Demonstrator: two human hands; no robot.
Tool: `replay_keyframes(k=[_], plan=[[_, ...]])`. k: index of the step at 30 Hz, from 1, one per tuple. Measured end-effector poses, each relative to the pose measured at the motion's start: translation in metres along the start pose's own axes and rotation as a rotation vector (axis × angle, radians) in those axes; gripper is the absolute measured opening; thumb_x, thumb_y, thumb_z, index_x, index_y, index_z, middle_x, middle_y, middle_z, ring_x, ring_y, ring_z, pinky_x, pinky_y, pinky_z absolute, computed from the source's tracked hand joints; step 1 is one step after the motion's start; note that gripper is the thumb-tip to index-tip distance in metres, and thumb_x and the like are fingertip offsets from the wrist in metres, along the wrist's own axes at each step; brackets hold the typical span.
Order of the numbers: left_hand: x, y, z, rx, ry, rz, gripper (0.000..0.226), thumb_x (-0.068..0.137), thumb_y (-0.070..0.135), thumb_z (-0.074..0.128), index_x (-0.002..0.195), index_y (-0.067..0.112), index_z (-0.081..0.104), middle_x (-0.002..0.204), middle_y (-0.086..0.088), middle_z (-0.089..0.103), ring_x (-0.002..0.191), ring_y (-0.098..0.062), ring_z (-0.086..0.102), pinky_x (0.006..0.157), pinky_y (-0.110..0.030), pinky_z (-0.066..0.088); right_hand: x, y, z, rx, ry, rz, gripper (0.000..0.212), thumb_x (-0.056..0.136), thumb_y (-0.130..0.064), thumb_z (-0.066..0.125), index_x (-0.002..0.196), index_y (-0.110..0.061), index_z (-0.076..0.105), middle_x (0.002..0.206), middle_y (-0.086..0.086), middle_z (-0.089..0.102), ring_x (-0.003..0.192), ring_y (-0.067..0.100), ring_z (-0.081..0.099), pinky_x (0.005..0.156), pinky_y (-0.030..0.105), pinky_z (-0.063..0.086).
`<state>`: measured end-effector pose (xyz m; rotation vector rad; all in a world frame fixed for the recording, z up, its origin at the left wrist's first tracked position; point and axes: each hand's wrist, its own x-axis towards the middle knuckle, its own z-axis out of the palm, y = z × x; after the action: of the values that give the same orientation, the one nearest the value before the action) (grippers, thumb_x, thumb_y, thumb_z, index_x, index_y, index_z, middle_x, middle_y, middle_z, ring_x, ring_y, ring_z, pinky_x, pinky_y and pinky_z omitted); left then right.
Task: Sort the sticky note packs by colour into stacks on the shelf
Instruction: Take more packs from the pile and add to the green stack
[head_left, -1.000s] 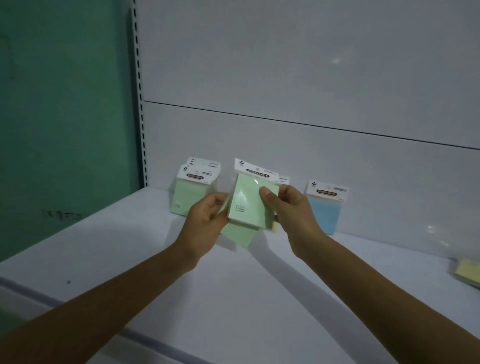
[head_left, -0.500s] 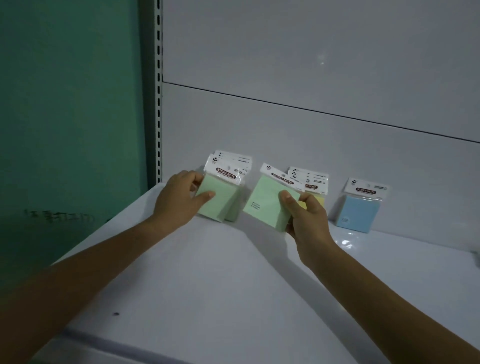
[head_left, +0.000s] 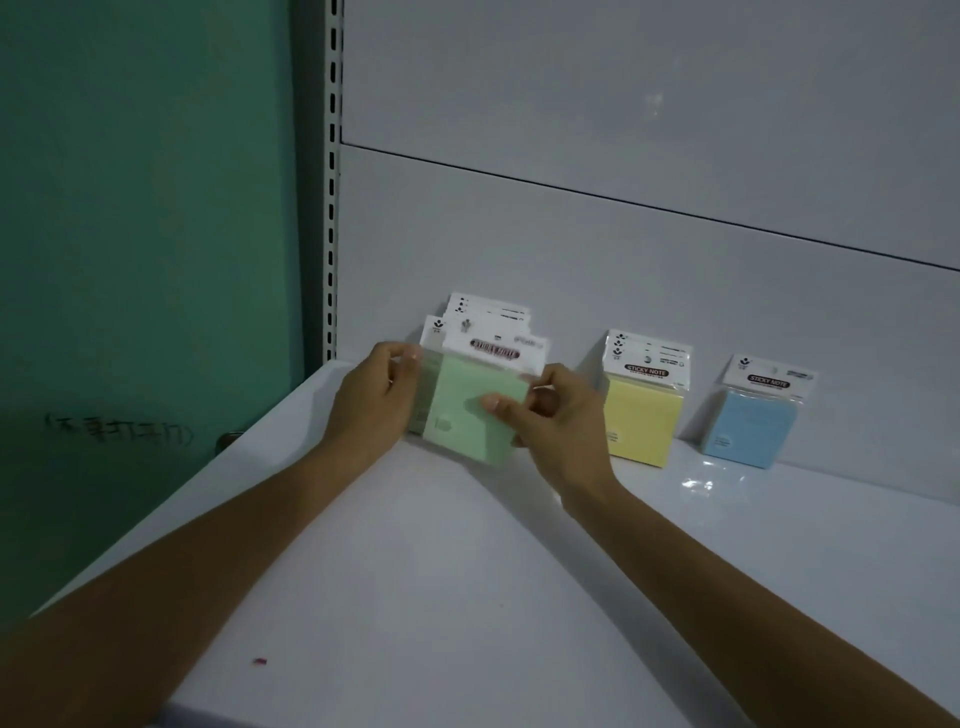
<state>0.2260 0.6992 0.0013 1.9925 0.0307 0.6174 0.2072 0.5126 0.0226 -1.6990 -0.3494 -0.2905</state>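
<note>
1. Fingers and thumb of the right hand pinch the right edge of the front green pack, thumb on its face.
2. Left hand grips the left edge of the green stack, fingers curled round it.
3. Front green pack stands upright on the shelf, against the green stack at the back panel.
4. Yellow stack stands to the right, apart; blue pack beyond it, also apart.
</note>
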Motion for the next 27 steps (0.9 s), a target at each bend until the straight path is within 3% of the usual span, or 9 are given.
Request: replay_keyframes(k=[3, 6, 9, 14, 17, 19, 22, 27], plan=[[-0.004, 0.006, -0.002, 0.034, -0.087, 0.041, 0.066, 0.081, 0.071, 0.026, 0.116, 0.024, 0.056, 0.111, 0.000, 0.062, 0.096, -0.016, 0.061, 0.085, -0.045, 0.051, 0.004, 0.020, 0.012, -0.462, 0.055, -0.019, 0.040, 0.066, -0.048, 0.078, 0.085, -0.025, 0.052, 0.075, -0.009, 0.062, 0.067, 0.008, 0.059, 0.055, 0.031, 0.047], [-0.006, 0.008, 0.002, 0.200, -0.234, 0.099, 0.066, 0.076, 0.075, 0.042, 0.121, 0.028, 0.046, 0.119, 0.004, 0.060, 0.101, -0.017, 0.060, 0.083, -0.044, 0.052, 0.010, 0.026, 0.013, -0.599, 0.114, -0.003, 0.050, 0.063, -0.062, 0.072, 0.081, -0.027, 0.042, 0.065, -0.010, 0.052, 0.060, 0.008, 0.051, 0.049, 0.028, 0.034], [-0.006, 0.006, 0.004, 0.257, -0.290, 0.075, 0.067, 0.079, 0.066, 0.052, 0.130, 0.029, 0.029, 0.124, 0.007, 0.059, 0.103, -0.019, 0.060, 0.084, -0.042, 0.051, 0.013, 0.027, 0.012, -0.594, 0.052, -0.019, 0.049, 0.069, -0.060, 0.070, 0.087, -0.024, 0.042, 0.067, -0.009, 0.055, 0.064, 0.014, 0.057, 0.055, 0.033, 0.045], [-0.007, 0.003, 0.005, 0.291, -0.332, 0.071, 0.065, 0.089, 0.058, 0.040, 0.141, 0.028, 0.016, 0.126, 0.001, 0.060, 0.100, -0.023, 0.062, 0.084, -0.042, 0.051, 0.007, 0.029, 0.008, -0.468, -0.055, -0.038, 0.045, 0.071, -0.040, 0.077, 0.095, -0.026, 0.041, 0.073, -0.006, 0.057, 0.064, 0.011, 0.054, 0.057, 0.030, 0.047], [-0.007, 0.004, 0.005, 0.217, -0.343, 0.051, 0.065, 0.092, 0.053, 0.039, 0.145, 0.029, 0.012, 0.130, 0.001, 0.058, 0.106, -0.022, 0.060, 0.090, -0.041, 0.049, 0.008, 0.031, 0.005, -0.481, -0.016, -0.076, 0.062, 0.073, -0.037, 0.076, 0.122, -0.020, 0.041, 0.110, 0.000, 0.056, 0.099, 0.015, 0.056, 0.081, 0.036, 0.050], [-0.007, 0.005, 0.005, 0.151, -0.365, 0.054, 0.064, 0.092, 0.050, 0.041, 0.146, 0.035, 0.010, 0.132, 0.004, 0.056, 0.111, -0.021, 0.059, 0.095, -0.042, 0.047, 0.008, 0.031, 0.007, -0.490, -0.143, -0.121, 0.078, 0.077, -0.041, 0.071, 0.140, -0.020, 0.030, 0.134, -0.001, 0.049, 0.120, 0.017, 0.048, 0.097, 0.041, 0.045], [-0.009, 0.007, 0.005, 0.063, -0.427, 0.076, 0.064, 0.092, 0.050, 0.042, 0.144, 0.047, 0.004, 0.137, 0.012, 0.052, 0.115, -0.015, 0.057, 0.100, -0.039, 0.046, 0.005, 0.030, 0.012, -0.580, -0.296, -0.189, 0.092, 0.076, -0.054, 0.065, 0.146, -0.026, 0.012, 0.135, -0.009, 0.050, 0.115, 0.016, 0.054, 0.092, 0.036, 0.048], [-0.008, 0.007, 0.006, 0.061, -0.444, 0.074, 0.062, 0.093, 0.048, 0.040, 0.145, 0.045, 0.007, 0.139, 0.013, 0.050, 0.118, -0.014, 0.055, 0.103, -0.040, 0.043, 0.007, 0.033, 0.010, -0.633, -0.316, -0.178, 0.093, 0.080, -0.054, 0.061, 0.147, -0.024, 0.003, 0.133, -0.008, 0.052, 0.109, 0.018, 0.057, 0.086, 0.030, 0.047]])
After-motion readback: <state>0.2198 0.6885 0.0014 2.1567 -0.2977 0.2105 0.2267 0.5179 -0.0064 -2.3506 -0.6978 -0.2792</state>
